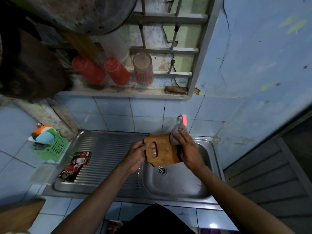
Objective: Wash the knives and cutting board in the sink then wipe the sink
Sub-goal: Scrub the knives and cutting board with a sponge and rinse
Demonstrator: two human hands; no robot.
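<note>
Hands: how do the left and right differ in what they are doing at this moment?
The left hand grips the cutting board at its handle slot, fingers showing through the hole; the right hand presses a cloth against the board's upper right part. The left hand's fingers are curled round the board's edge; the right hand's lie flatter over the cloth. Both work on the same board, held over the sink basin.

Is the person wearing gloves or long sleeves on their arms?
No. The left hand and right hand are bare, with no gloves, rings, or watch showing. Both forearms are bare too, with no sleeves in view. Dark clothing shows at the picture's bottom edge.
</note>
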